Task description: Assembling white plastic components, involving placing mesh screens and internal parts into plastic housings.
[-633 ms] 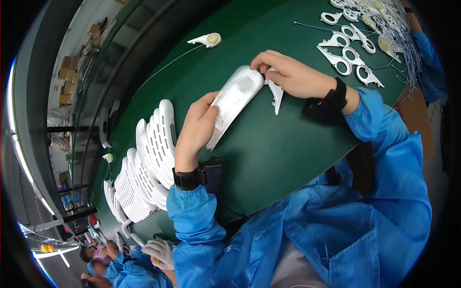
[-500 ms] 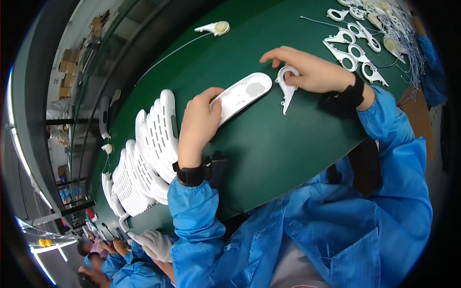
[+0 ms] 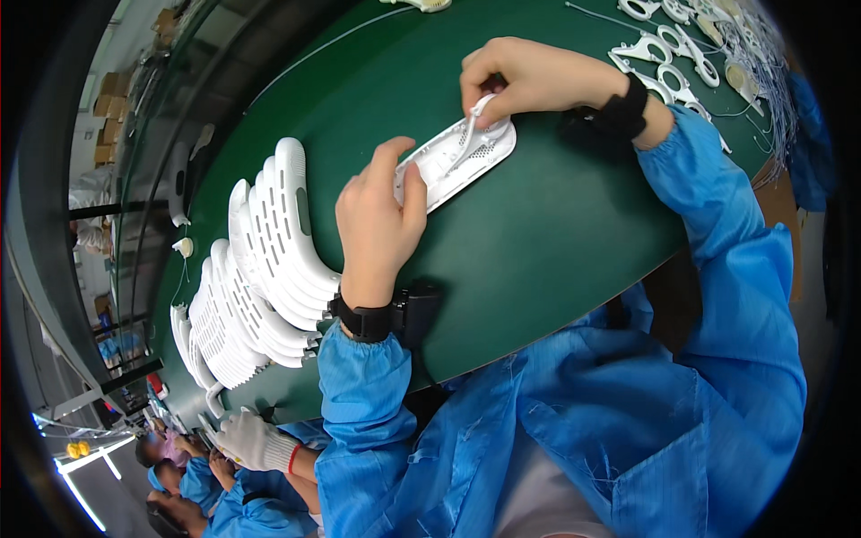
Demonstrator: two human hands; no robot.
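Observation:
A long white plastic shell (image 3: 438,182) lies slanted on the green table, its hollow side up. Around its left end is my left hand (image 3: 381,215), thumb on the shell and index finger stretched along the far side. My right hand (image 3: 529,79) pinches a white ring-shaped plastic piece with a pointed tail (image 3: 468,139) above the shell's right half. The piece is tilted, tail down into the hollow; my fingers partly hide its ring. Whether its tip touches the shell's floor, I cannot tell.
Nested white slotted shells (image 3: 278,224) form a row at the left. More ring-shaped pieces (image 3: 647,49) lie at the far right beside a bundle of thin grey cords (image 3: 767,99). A co-worker's gloved hand (image 3: 256,441) rests at the lower left.
My right hand has carried the ring-shaped piece left from the bare table to over the shell and tilted it. The left index finger has lifted a little. The whole view has shifted slightly.

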